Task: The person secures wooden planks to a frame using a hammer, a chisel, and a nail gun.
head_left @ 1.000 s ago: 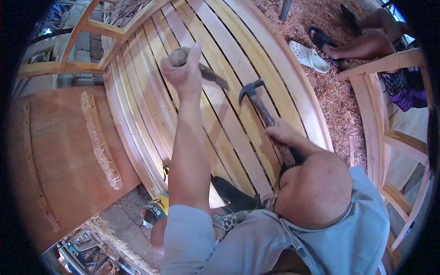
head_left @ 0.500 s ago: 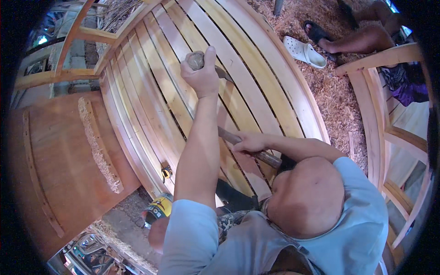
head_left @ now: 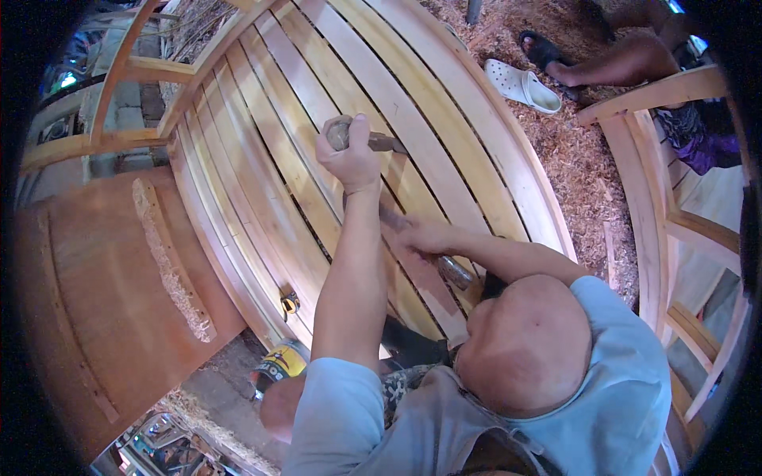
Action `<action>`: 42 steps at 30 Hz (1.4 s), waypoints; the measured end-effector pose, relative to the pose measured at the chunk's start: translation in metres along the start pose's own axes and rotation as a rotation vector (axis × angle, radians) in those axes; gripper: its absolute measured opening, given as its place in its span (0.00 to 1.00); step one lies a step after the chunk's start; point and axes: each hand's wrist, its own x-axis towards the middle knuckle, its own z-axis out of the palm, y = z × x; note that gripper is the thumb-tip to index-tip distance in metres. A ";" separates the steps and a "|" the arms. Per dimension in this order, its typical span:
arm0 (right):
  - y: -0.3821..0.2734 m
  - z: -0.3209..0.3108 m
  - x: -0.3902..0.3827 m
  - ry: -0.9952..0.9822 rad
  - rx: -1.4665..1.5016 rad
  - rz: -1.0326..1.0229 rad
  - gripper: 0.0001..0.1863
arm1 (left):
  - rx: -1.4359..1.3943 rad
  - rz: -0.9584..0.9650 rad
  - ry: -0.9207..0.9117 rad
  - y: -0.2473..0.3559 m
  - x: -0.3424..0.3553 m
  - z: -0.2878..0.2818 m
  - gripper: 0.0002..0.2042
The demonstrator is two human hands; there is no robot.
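Note:
My left hand (head_left: pixel 349 159) grips the round wooden handle of a tool (head_left: pixel 338 135), thumb up, with its flat dark blade (head_left: pixel 389 145) pointing right over the wooden slats (head_left: pixel 262 95). My right hand (head_left: pixel 425 238) is wrapped round the long handle of a hammer (head_left: pixel 452 270), lower and to the right; the hammer's head is hidden behind my left wrist. A yellow and black tape measure (head_left: pixel 290 303) lies on the slats left of my left forearm.
A plywood panel (head_left: pixel 103 278) with wood strips is at left, wooden frames (head_left: pixel 151 67) behind. At right are shavings (head_left: pixel 579 182), a white clog (head_left: pixel 516 83), another person's legs (head_left: pixel 619 67) and another frame (head_left: pixel 651 230). A yellow-labelled container (head_left: pixel 286 357) is at bottom.
My left hand moved right, then slightly down, with the tool. My right hand moved left, swinging the hammer from head-up in open view to behind my left wrist.

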 end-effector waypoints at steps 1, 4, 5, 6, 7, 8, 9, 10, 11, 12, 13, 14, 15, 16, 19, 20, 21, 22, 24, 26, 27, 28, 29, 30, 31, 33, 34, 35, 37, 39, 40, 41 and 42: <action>0.005 -0.004 0.001 0.040 0.089 -0.045 0.08 | -0.032 -0.026 0.002 -0.001 -0.003 0.000 0.07; 0.002 -0.012 -0.001 0.202 0.191 0.043 0.09 | 0.073 -0.032 -0.099 0.004 -0.029 -0.006 0.07; 0.006 -0.012 0.002 0.200 0.185 0.041 0.09 | 0.070 -0.028 -0.095 0.004 -0.035 -0.009 0.07; 0.013 -0.012 0.006 0.176 0.203 0.036 0.09 | 0.061 -0.008 -0.095 0.000 -0.042 -0.012 0.07; 0.016 -0.012 0.007 0.144 0.221 0.035 0.09 | 0.058 0.012 -0.089 0.001 -0.048 -0.016 0.07; 0.020 -0.013 0.005 0.140 0.213 0.035 0.09 | 0.014 -0.048 -0.070 0.003 -0.055 -0.021 0.07; 0.024 -0.014 0.001 0.129 0.135 0.043 0.09 | 0.010 -0.048 -0.062 0.000 -0.060 -0.025 0.07; 0.027 -0.012 -0.002 0.111 0.059 0.047 0.09 | -0.046 -0.049 -0.032 -0.005 -0.064 -0.033 0.07; 0.032 -0.008 -0.006 0.104 0.051 0.046 0.09 | -0.103 -0.049 -0.002 -0.010 -0.069 -0.040 0.07; 0.036 -0.004 -0.011 0.087 -0.031 0.048 0.09 | -0.105 -0.045 0.007 -0.011 -0.075 -0.042 0.07; 0.039 -0.001 -0.015 0.072 -0.113 0.049 0.10 | -0.075 -0.022 -0.022 -0.012 -0.084 -0.045 0.07; 0.042 0.001 -0.020 0.008 -0.119 0.066 0.12 | -0.045 0.000 -0.051 -0.013 -0.089 -0.048 0.07; 0.039 0.004 -0.027 0.005 -0.129 0.069 0.12 | -0.049 0.002 -0.040 -0.007 -0.092 -0.050 0.07; 0.037 0.006 -0.034 -0.031 -0.181 0.134 0.13 | -0.031 -0.098 -0.030 -0.001 -0.093 -0.052 0.08; 0.061 -0.013 -0.041 0.001 -0.440 0.081 0.18 | -0.072 -0.133 -0.014 0.035 -0.077 -0.047 0.09; 0.071 -0.021 -0.042 0.080 -0.580 0.044 0.19 | -0.146 -0.105 0.001 0.054 -0.068 -0.047 0.09; 0.075 -0.030 -0.047 0.160 -0.726 0.007 0.19 | -0.134 -0.032 0.004 0.067 -0.056 -0.054 0.08; 0.070 -0.032 -0.052 0.154 -0.735 0.007 0.19 | -0.106 0.049 0.021 0.077 -0.042 -0.068 0.08; 0.045 -0.030 -0.066 0.254 -0.751 0.154 0.20 | -0.163 0.089 0.016 0.101 -0.017 -0.088 0.08; 0.042 -0.035 -0.076 0.267 -0.819 0.092 0.19 | -0.225 0.132 0.008 0.101 -0.002 -0.099 0.07; 0.040 -0.037 -0.080 0.290 -0.873 0.033 0.19 | -0.089 0.159 0.012 0.091 0.004 -0.104 0.07; 0.039 -0.036 -0.082 0.280 -0.882 0.027 0.19 | 0.054 0.182 0.015 0.084 0.008 -0.108 0.07; 0.040 -0.032 -0.083 0.260 -0.876 0.059 0.19 | 0.059 0.187 0.027 0.076 0.006 -0.109 0.07; 0.040 -0.030 -0.081 0.240 -0.866 0.091 0.19 | 0.080 0.199 0.060 0.070 0.001 -0.103 0.06; 0.040 -0.029 -0.081 0.239 -0.867 0.095 0.19 | 0.092 0.203 0.086 0.067 -0.006 -0.093 0.06; 0.043 -0.021 -0.080 0.197 -0.729 -0.007 0.18 | 0.077 0.154 0.069 0.063 -0.013 -0.088 0.05; 0.047 -0.016 -0.078 0.189 -0.721 -0.004 0.18 | 0.086 0.155 0.087 0.059 -0.014 -0.085 0.05; 0.053 -0.011 -0.072 0.127 -0.640 -0.097 0.18 | 0.097 0.158 0.104 0.055 -0.013 -0.084 0.06; 0.053 -0.006 -0.057 0.075 -0.554 -0.192 0.17 | 0.090 0.173 0.104 0.040 -0.010 -0.077 0.06; 0.047 0.003 -0.033 -0.242 -0.096 0.122 0.15 | 0.040 0.095 0.068 0.037 -0.010 -0.063 0.05; 0.051 0.007 -0.019 -0.248 -0.089 0.109 0.15 | 0.049 0.105 0.061 0.031 -0.008 -0.061 0.05; 0.055 0.011 -0.006 -0.257 -0.023 0.133 0.14 | 0.009 0.094 0.064 0.024 -0.006 -0.057 0.06; 0.050 0.023 0.002 -0.277 0.047 0.160 0.13 | -0.020 0.081 0.071 0.022 -0.004 -0.060 0.06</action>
